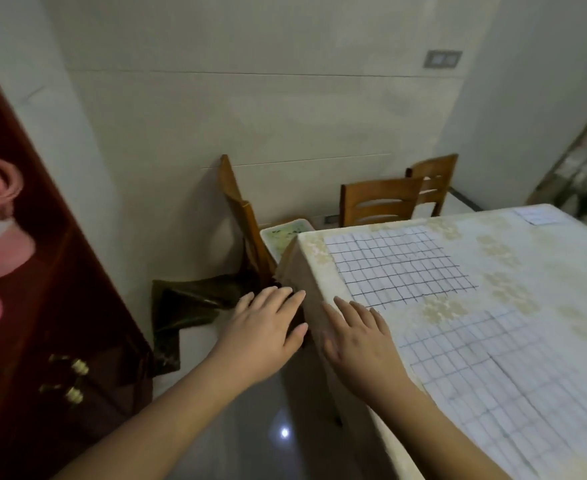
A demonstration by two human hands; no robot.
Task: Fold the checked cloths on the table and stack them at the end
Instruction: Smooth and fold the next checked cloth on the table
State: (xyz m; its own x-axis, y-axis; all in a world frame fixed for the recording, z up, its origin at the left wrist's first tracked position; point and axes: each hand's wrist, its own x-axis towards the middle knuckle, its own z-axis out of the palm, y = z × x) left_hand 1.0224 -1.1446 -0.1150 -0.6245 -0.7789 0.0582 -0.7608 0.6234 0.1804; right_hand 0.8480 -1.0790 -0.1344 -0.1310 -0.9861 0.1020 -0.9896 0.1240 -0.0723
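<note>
A white checked cloth point(399, 265) lies flat near the table's far left corner. A second checked cloth point(506, 372) is spread nearer to me along the left edge, overlapping itself. A small folded checked cloth point(541, 214) sits at the far end of the table point(340, 275). My left hand point(267, 330) hovers beyond the table's left edge, fingers straight and spread, holding nothing. My right hand point(357, 334) lies with straight fingers over the table's left edge, just left of the cloths, touching neither.
The table wears a cream patterned tablecloth. Wooden chairs point(382, 200) stand at the far side, one point(247, 223) at the left corner. A dark green bag point(184, 306) lies on the glossy floor. A dark red cabinet point(42, 306) is at left.
</note>
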